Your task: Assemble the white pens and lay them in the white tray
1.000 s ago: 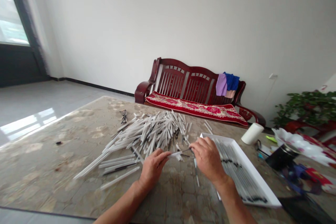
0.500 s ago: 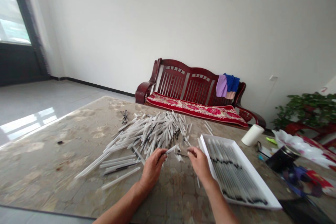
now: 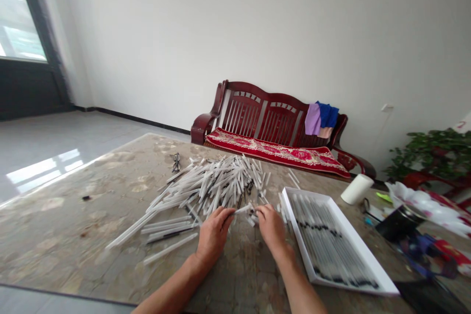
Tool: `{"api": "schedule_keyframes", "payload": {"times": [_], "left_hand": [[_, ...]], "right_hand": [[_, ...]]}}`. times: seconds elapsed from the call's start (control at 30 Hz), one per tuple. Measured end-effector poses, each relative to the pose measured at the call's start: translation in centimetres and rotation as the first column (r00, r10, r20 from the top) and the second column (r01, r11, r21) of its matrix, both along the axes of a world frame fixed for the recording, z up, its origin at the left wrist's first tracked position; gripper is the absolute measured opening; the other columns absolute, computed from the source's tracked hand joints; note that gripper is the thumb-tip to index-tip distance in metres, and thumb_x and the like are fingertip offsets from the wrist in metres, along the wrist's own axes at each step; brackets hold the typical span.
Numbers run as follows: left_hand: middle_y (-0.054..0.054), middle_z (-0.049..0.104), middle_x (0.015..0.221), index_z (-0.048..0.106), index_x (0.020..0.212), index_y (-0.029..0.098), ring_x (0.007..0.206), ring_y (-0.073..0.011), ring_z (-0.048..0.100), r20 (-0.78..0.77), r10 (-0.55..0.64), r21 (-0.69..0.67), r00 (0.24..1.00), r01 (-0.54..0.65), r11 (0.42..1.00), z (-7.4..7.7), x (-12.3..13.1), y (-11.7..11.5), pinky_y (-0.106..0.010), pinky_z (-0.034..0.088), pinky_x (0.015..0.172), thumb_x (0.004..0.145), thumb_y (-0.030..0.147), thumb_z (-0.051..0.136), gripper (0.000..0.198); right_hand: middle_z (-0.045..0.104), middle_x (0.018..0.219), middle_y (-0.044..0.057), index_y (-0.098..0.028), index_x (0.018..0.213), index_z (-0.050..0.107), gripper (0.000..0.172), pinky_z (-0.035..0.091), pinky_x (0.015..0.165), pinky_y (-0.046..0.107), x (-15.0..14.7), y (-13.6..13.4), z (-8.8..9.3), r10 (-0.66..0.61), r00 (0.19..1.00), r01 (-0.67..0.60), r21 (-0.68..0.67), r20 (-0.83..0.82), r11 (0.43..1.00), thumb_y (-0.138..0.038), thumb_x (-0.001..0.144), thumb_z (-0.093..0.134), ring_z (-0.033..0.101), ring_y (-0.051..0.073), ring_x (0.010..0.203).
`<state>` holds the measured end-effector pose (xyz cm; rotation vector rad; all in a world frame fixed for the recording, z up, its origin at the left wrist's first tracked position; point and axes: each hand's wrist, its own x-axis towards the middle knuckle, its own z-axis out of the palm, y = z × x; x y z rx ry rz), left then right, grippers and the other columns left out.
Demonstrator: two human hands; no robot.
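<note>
A white tube is over the table, one end pinched between the thumb and fingers of the left hand. Its long axis runs rightward and slightly away from that pinch, so its free end lies just beside the fingertips of the right hand. Those are bunched; whether they hold anything, I cannot tell. Beyond both hands is the pile; right of the right hand, the tray of rods.
</note>
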<state>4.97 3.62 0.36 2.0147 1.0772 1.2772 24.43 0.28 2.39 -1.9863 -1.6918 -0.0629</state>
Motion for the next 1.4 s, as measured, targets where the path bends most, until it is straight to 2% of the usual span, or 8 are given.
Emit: {"api": "schedule_keyframes", "payload": {"times": [0.17,0.27,0.43,0.6,0.73,0.9,1.13,1.4], "left_hand": [[-0.003,0.071,0.087,0.073,0.097,0.027,0.085,-0.0206,0.068,-0.045,0.021,0.021,0.999,-0.020,1.000,0.1,-0.1,0.0,-0.028,0.051,0.074,0.092,0.029,0.051,0.023],[-0.004,0.071,0.086,0.073,0.098,0.027,0.085,-0.0208,0.067,-0.078,0.042,0.049,0.996,-0.038,0.998,0.3,-0.1,0.0,-0.028,0.051,0.074,0.092,0.029,0.052,0.023],[-0.004,0.072,0.084,0.074,0.098,0.027,0.081,-0.0210,0.066,-0.177,0.069,0.127,0.982,-0.046,0.991,0.6,0.0,-0.1,-0.028,0.050,0.072,0.092,0.029,0.053,0.022],[-0.006,0.072,0.095,0.071,0.106,0.027,0.090,-0.0245,0.065,-0.142,0.115,0.168,0.983,-0.090,0.982,0.5,-0.1,0.1,-0.035,0.051,0.080,0.090,0.026,0.057,0.021],[-0.011,0.062,0.120,0.053,0.132,0.024,0.106,-0.0278,0.061,0.086,0.304,0.096,0.949,-0.312,0.945,0.0,-0.2,0.6,-0.045,0.049,0.091,0.084,0.025,0.063,0.049],[-0.007,0.067,0.108,0.064,0.117,0.025,0.092,-0.0234,0.066,0.122,0.084,-0.084,0.989,-0.074,0.994,-0.4,0.2,0.2,-0.039,0.053,0.083,0.086,0.027,0.055,0.033],[-0.006,0.074,0.082,0.072,0.086,0.021,0.077,-0.0222,0.068,0.223,-0.054,-0.120,0.973,0.083,0.989,0.6,0.1,-0.4,-0.034,0.054,0.074,0.088,0.038,0.051,0.027],[-0.004,0.074,0.076,0.071,0.079,0.020,0.060,-0.0180,0.065,0.248,-0.007,-0.183,0.969,0.054,0.982,0.6,0.3,-0.3,-0.028,0.049,0.060,0.084,0.037,0.057,0.023]], "right_hand": [[0.071,0.089,0.006,-0.023,0.084,0.076,0.022,0.046,0.073,0.028,-0.1,1.8,0.5,0.003,1.000,-0.003,-0.062,0.012,0.998,-0.016,0.085,0.055,0.067,0.020,0.086],[0.072,0.089,0.007,-0.021,0.087,0.076,0.020,0.047,0.072,0.029,-0.6,1.7,0.9,0.030,0.961,-0.020,0.036,-0.276,0.999,-0.026,0.085,0.056,0.067,0.021,0.085],[0.068,0.070,0.002,-0.018,0.098,0.073,0.047,0.036,0.044,0.022,-2.6,-0.1,2.3,0.128,0.513,-0.087,0.097,-0.849,0.991,-0.059,0.081,0.057,0.058,0.015,0.056],[0.065,0.059,0.001,-0.019,0.077,0.071,0.034,0.038,0.042,0.022,-3.9,-1.1,3.2,0.086,0.517,-0.024,0.086,-0.851,0.996,-0.051,0.066,0.073,0.056,0.016,0.053],[0.069,0.067,0.003,-0.018,0.085,0.069,0.039,0.046,0.048,0.024,-3.6,-1.4,2.3,0.100,0.344,0.194,0.175,-0.934,0.965,-0.053,0.067,0.072,0.060,0.016,0.058],[0.069,0.068,0.002,-0.020,0.085,0.069,0.036,0.049,0.050,0.026,-5.3,-2.0,0.5,0.129,0.242,0.153,0.169,-0.962,0.974,-0.051,0.067,0.074,0.062,0.017,0.058],[0.071,0.076,0.004,-0.021,0.091,0.070,0.036,0.049,0.051,0.027,-6.2,-2.3,-0.2,0.141,0.303,-0.005,0.146,-0.943,0.989,-0.054,0.078,0.064,0.065,0.019,0.064],[0.075,0.089,0.006,-0.023,0.084,0.074,0.019,0.051,0.080,0.034,0.1,0.8,0.4,0.012,0.945,0.019,0.091,-0.327,0.996,-0.024,0.083,0.055,0.069,0.022,0.086]]}}
